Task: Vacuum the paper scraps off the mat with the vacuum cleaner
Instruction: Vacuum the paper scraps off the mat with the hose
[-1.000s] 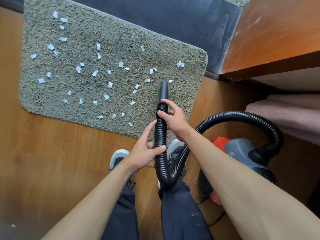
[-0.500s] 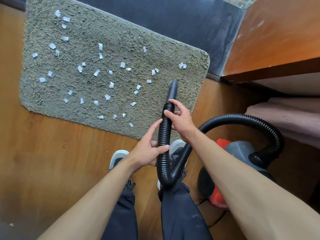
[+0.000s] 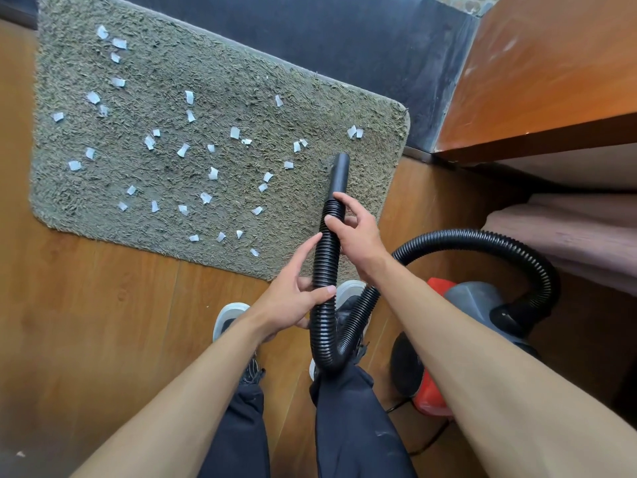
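Holding the bendy black ribbed hose point(image 3: 325, 263), the left hand point(image 3: 293, 301) and right hand point(image 3: 358, 232) wrap their grip round it to aim its tip point(image 3: 339, 174). The fuzzy grey mat point(image 3: 241, 81) under the tip is dotted with small white paper scraps point(image 3: 213, 174).

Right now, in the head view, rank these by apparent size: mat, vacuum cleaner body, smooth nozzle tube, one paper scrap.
1. mat, clearly largest
2. vacuum cleaner body, partly hidden and nearer the camera, so only roughly placed
3. nozzle tube at the end of the hose
4. paper scrap, smallest
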